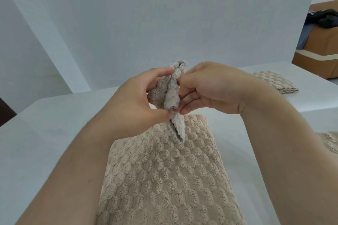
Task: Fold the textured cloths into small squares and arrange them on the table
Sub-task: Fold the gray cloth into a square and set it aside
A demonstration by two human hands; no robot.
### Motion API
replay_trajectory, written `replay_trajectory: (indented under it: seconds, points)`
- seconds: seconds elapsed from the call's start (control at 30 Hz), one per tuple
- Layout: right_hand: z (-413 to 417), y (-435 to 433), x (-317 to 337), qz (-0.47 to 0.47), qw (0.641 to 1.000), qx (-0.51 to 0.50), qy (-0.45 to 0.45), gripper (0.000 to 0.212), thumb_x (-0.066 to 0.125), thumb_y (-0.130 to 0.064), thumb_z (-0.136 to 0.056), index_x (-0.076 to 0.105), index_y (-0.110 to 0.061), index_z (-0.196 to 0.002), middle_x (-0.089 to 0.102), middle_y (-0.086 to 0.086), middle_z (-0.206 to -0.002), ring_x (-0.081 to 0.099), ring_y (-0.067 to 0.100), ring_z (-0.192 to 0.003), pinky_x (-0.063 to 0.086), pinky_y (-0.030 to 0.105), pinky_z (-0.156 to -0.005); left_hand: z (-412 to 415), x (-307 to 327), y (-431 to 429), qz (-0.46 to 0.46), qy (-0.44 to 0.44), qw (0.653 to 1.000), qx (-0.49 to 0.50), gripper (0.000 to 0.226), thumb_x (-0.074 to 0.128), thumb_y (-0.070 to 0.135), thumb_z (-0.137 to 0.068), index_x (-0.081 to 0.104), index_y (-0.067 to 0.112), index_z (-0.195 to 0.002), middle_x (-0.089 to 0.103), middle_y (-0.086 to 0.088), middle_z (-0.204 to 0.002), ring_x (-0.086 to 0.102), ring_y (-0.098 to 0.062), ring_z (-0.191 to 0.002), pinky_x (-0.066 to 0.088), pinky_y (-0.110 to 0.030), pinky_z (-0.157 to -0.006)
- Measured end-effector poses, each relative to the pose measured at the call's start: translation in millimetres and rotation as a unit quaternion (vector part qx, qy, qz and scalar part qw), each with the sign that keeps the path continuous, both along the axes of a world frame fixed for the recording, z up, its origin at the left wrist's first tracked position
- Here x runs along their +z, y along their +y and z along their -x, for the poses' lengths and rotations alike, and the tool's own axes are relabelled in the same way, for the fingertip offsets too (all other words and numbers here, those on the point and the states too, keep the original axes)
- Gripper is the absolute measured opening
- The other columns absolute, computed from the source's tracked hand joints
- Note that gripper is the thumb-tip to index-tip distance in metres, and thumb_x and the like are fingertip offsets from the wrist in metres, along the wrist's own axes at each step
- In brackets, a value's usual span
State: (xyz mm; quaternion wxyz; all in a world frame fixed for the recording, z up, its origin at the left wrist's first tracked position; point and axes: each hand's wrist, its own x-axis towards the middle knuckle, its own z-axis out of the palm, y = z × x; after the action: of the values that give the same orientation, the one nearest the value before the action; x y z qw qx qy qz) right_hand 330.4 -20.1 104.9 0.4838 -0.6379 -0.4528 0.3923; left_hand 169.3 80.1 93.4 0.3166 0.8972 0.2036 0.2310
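- Beige textured cloth lies flat on white table, running from bottom edge of view away from the person; bumpy side up.
- Both forearms reach in over it, one each side.
- L hand & R hand are close together above cloth's far end, both clamped on a bunched end lifted off the table, greyer side showing. L thumb & fingers curl round it; R fingertips pinch it from the other side.
- Bunched end hangs down & meets the flat cloth; looks like same piece.
- Far R edge, near R forearm: part of another cloth on table, mostly cut off.
- Further back R: folded cloth, layers stacked, flat on table, well apart from hands.
- Behind: white wall; top R, brown furniture w/ dark clothes on it.
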Motion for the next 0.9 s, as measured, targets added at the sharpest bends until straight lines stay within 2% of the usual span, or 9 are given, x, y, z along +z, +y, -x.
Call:
replay_trajectory:
  seconds: [0.1,0.23,0.3,0.37,0.47,0.57,0.63,0.7,0.9]
  points:
    - [-4,-3,0,-0.018,0.999,-0.007,0.029,0.031,0.039,0.018,-0.087,0.060,0.000,-0.073,0.066,0.012,-0.058,0.071,0.034,-0.071,0.061,0.049,-0.088,-1,-1,-1,-0.011,0.008,1.000,-0.006,0.090,0.092,0.013,-0.068,0.050,0.045,-0.141,0.070,0.025,-0.106,0.067,0.002,-0.103,0.051,-0.017,-0.092]
    - [-5,-3,0,-0.028,0.998,-0.004,0.048,0.013,0.054,0.016,-0.090,0.064,0.008,-0.091,0.074,0.021,-0.075,0.075,0.038,-0.081,0.062,0.047,-0.085,-4,-5,2,-0.011,-0.022,1.000,0.002,0.084,0.094,0.034,-0.067,0.051,0.050,-0.138,0.070,0.019,-0.118,0.065,-0.008,-0.116,0.050,-0.037,-0.104]
    - [-7,-1,-1,-0.020,0.999,-0.007,0.028,0.014,0.060,0.009,-0.092,0.069,0.009,-0.102,0.077,0.022,-0.086,0.077,0.037,-0.087,0.063,0.044,-0.083,-5,-7,3,-0.015,-0.048,0.999,-0.002,0.070,0.087,0.019,-0.078,0.056,0.043,-0.135,0.072,0.016,-0.114,0.068,-0.009,-0.110,0.054,-0.038,-0.099]
    - [-9,1,-4,-0.007,0.999,-0.026,-0.046,0.015,0.066,-0.002,-0.093,0.073,0.002,-0.105,0.079,0.015,-0.087,0.078,0.030,-0.083,0.064,0.041,-0.080,-5,-7,4,-0.020,-0.062,0.998,-0.001,0.062,0.073,-0.002,-0.086,0.060,0.039,-0.131,0.073,0.017,-0.112,0.069,-0.004,-0.105,0.056,-0.031,-0.093]
    - [-12,2,-8,0.010,0.982,-0.077,-0.173,0.017,0.076,-0.024,-0.090,0.073,-0.011,-0.101,0.079,0.003,-0.084,0.078,0.020,-0.075,0.064,0.043,-0.078,-4,-6,6,0.002,-0.077,0.997,0.020,0.054,0.066,-0.007,-0.090,0.065,0.037,-0.120,0.073,0.018,-0.111,0.070,-0.002,-0.101,0.056,-0.027,-0.089]
    - [-14,4,-13,-0.005,0.963,-0.119,-0.240,0.042,0.083,-0.039,-0.082,0.058,-0.022,-0.111,0.074,0.005,-0.098,0.074,0.025,-0.081,0.062,0.049,-0.076,-4,-7,12,0.011,-0.094,0.995,0.037,0.046,0.067,-0.008,-0.088,0.068,0.033,-0.108,0.073,0.011,-0.105,0.070,-0.007,-0.097,0.057,-0.035,-0.091]
    - [-13,3,-13,-0.014,0.951,-0.116,-0.288,0.047,0.083,-0.039,-0.081,0.052,-0.029,-0.116,0.068,0.008,-0.108,0.070,0.029,-0.088,0.060,0.051,-0.078,-4,-7,16,0.010,-0.101,0.994,0.047,0.045,0.067,-0.009,-0.087,0.068,0.034,-0.100,0.073,0.008,-0.103,0.070,-0.015,-0.096,0.057,-0.045,-0.091]
    - [-14,2,-12,-0.013,0.944,-0.096,-0.316,0.042,0.082,-0.036,-0.082,0.054,-0.031,-0.114,0.067,0.012,-0.114,0.069,0.032,-0.094,0.060,0.051,-0.077,-2,-7,21,0.007,-0.103,0.993,0.057,0.045,0.068,-0.008,-0.087,0.069,0.036,-0.096,0.074,0.004,-0.101,0.070,-0.021,-0.094,0.056,-0.052,-0.091]
    - [-20,2,-16,0.009,0.941,-0.082,-0.328,0.037,0.081,-0.037,-0.082,0.059,-0.039,-0.111,0.065,0.004,-0.114,0.070,0.026,-0.086,0.061,0.048,-0.074,2,-5,26,0.003,-0.096,0.993,0.067,0.049,0.066,-0.011,-0.085,0.073,0.036,-0.095,0.075,0.004,-0.095,0.071,-0.023,-0.092,0.058,-0.050,-0.090]
